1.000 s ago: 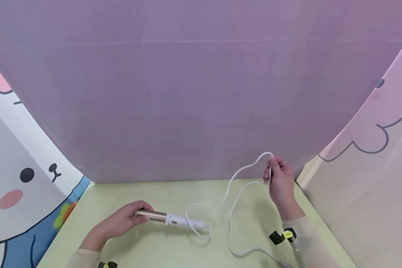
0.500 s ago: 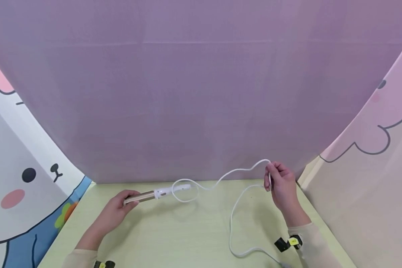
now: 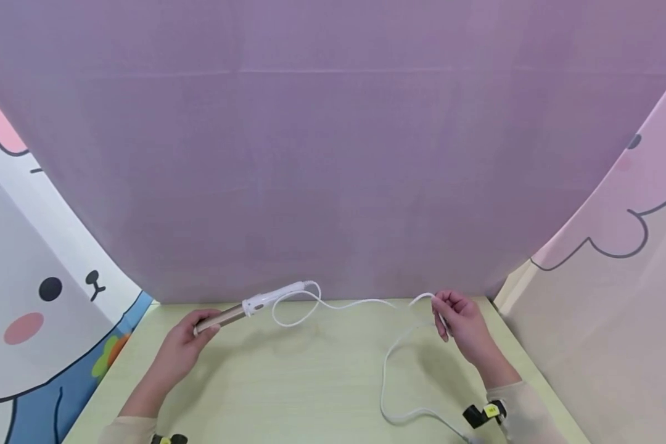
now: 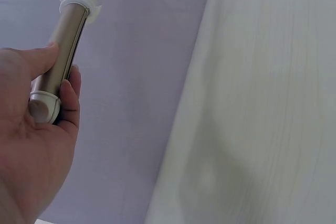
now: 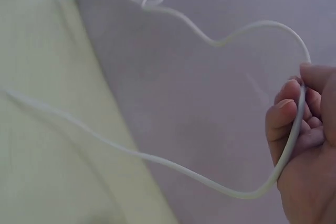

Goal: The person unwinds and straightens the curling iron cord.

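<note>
A curling iron (image 3: 272, 297) with a gold barrel and a white handle is held above the table, tilted so its handle end points up and right. My left hand (image 3: 180, 345) grips the barrel (image 4: 62, 51) near its white tip, thumb on one side and fingers on the other. From the handle end a white cord (image 3: 361, 303) makes a loop and runs right to my right hand (image 3: 463, 324). There the thumb and fingers pinch the cord, as the right wrist view shows, and the cord (image 5: 210, 182) hangs on beyond the hand to the table.
The cord's lower stretch lies on the pale green table (image 3: 311, 394), its grey end (image 3: 468, 439) near the front right. A purple cloth backdrop (image 3: 333, 154) rises behind the table. Printed cartoon panels stand at the left (image 3: 50, 333) and right (image 3: 605, 296).
The left hand has moved left and away with the curling iron, swinging its handle end up. The right hand has come down a little with the cord, whose upper arc has flattened.
</note>
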Available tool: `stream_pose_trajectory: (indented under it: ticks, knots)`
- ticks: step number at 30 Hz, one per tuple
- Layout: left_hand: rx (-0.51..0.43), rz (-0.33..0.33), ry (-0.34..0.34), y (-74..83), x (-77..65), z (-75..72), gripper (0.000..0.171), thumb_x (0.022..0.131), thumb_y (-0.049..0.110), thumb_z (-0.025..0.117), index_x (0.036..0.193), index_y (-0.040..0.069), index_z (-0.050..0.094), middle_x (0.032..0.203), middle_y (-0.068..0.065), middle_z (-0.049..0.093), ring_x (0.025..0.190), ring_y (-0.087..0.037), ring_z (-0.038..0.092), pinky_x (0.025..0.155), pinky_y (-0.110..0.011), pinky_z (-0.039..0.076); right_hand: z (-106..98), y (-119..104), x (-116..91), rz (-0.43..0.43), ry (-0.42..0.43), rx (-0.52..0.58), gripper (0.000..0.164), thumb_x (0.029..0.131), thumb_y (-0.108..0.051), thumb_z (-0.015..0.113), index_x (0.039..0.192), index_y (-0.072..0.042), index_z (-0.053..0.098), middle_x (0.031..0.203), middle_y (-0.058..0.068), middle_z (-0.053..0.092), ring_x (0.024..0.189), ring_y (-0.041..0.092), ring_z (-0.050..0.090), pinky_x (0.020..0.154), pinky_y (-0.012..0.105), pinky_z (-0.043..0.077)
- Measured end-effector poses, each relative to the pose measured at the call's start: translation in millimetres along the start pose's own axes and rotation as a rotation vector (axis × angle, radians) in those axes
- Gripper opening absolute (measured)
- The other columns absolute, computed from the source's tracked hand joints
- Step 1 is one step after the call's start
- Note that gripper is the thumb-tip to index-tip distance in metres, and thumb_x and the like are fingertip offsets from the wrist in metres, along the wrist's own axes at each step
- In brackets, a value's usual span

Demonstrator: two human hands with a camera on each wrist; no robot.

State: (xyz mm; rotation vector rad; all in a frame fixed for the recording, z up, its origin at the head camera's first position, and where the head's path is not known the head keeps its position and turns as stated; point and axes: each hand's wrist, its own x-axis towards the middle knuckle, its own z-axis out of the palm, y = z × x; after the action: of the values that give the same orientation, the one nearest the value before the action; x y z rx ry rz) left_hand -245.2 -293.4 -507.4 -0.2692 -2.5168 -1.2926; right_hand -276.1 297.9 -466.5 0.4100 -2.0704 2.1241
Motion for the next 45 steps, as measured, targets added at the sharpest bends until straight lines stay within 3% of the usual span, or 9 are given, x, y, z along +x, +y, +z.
stream_pose_trajectory:
  ticks: [4, 10, 28, 34, 45]
  knots:
    - [-0.009, 0.013, 0.017, -1.1, -1.7, -1.8, 0.033, 0.11, 0.013, 0.072, 0.141, 0.005, 0.067, 0.115, -0.007, 0.071, 0.089, -0.011, 0.056, 0.074, -0.028, 0.048, -12, 18, -2, 0.036, -0.027, -0.062, 0.03, 0.114, -0.013, 0.064, 0.103, 0.013, 0.054, 0.072, 0.0, 0.058, 0.052, 0.008, 0.052, 0.044, 0.023, 0.045]
    - [-0.024, 0.016, 0.014, 0.5, -2.6, -2.3, 0.031, 0.11, 0.012, 0.071, 0.14, 0.004, 0.067, 0.118, -0.008, 0.071, 0.09, -0.011, 0.056, 0.075, -0.028, 0.049, -20, 35, -3, 0.084, -0.003, -0.082, 0.036, 0.114, -0.017, 0.066, 0.108, 0.017, 0.054, 0.074, -0.001, 0.06, 0.053, 0.009, 0.053, 0.045, 0.022, 0.045]
    - [-0.006, 0.068, -0.025, -16.4, -11.1, -9.3, 0.027, 0.108, 0.008, 0.073, 0.135, 0.006, 0.07, 0.117, -0.008, 0.072, 0.096, -0.01, 0.057, 0.079, -0.026, 0.049, -17, 48, -8, 0.112, -0.019, -0.126, 0.038, 0.114, -0.017, 0.066, 0.11, 0.019, 0.054, 0.076, 0.0, 0.06, 0.055, 0.009, 0.053, 0.046, 0.024, 0.045]
    - [-0.011, 0.017, -0.081, -22.3, -16.7, -13.1, 0.027, 0.109, 0.012, 0.072, 0.135, 0.006, 0.07, 0.116, -0.006, 0.07, 0.096, -0.011, 0.057, 0.082, -0.027, 0.048, -16, 54, -10, 0.145, -0.017, -0.186, 0.036, 0.112, -0.015, 0.068, 0.112, 0.019, 0.056, 0.08, 0.003, 0.062, 0.055, 0.01, 0.053, 0.048, 0.025, 0.046]
    - [-0.019, -0.137, -0.202, -44.6, -27.9, -18.9, 0.034, 0.108, 0.021, 0.075, 0.137, 0.005, 0.068, 0.123, -0.007, 0.069, 0.099, -0.014, 0.058, 0.084, -0.029, 0.05, -16, 65, -15, 0.219, -0.054, -0.319, 0.024, 0.109, -0.015, 0.073, 0.105, 0.007, 0.064, 0.08, 0.013, 0.061, 0.057, 0.014, 0.054, 0.051, 0.027, 0.047]
